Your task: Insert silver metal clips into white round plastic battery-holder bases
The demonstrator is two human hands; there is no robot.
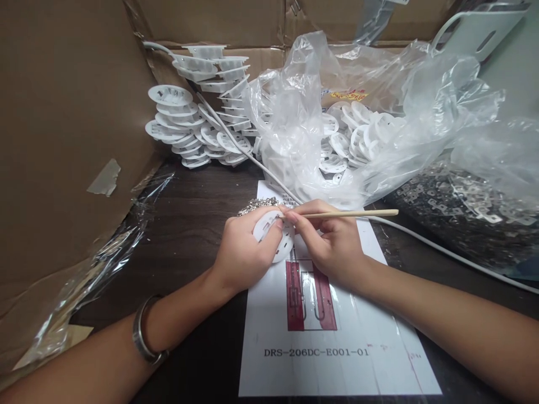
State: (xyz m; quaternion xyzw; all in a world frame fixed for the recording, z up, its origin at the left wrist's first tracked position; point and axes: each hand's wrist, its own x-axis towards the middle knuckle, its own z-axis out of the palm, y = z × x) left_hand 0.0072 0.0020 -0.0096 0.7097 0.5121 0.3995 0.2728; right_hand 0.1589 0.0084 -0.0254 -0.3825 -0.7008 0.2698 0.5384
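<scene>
My left hand (248, 247) grips a round white plastic disc (283, 251) by its left edge, thumb across the face. The disc is tilted toward me and shows several small slots. In my right hand (332, 238) is a thin wooden stick (357, 214), pinched between thumb and fingers. Its left end meets the upper part of the disc; the exact contact is hidden by my fingertips. Just behind my left hand lies a small heap of shiny metal pieces (263, 204). Beneath both hands is a printed sheet (269, 370) with a red and white picture.
Stacked white discs (170, 95) stand at the back left. A clear plastic bag (295, 106) holds more discs at the back. To the right sits a bag of flat metal parts (471, 202). A white cable (236, 143) crosses the table (189, 224). Cardboard (71, 112) walls the left.
</scene>
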